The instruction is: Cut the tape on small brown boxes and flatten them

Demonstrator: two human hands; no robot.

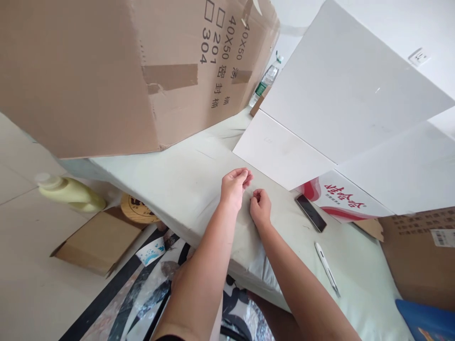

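My left hand (235,188) hovers over the pale cloth (177,182) covering the table, thumb and fingers pinched together. Just right of it and a little nearer to me, my right hand (261,205) is closed, its fingers curled in. Whatever may be between the fingers of either hand is too small or hidden to make out. A dark phone (311,213) lies to the right of my right hand. Closer to me on the right rests a slim white utility knife or pen (327,269); its exact kind is unclear.
A large brown carton (106,85) stands at the back left. Opened white cardboard panels (341,90) with red print rise at the right. Behind them is a water bottle (266,79). On the floor are a yellow jug (73,193) and a brown box (101,239).
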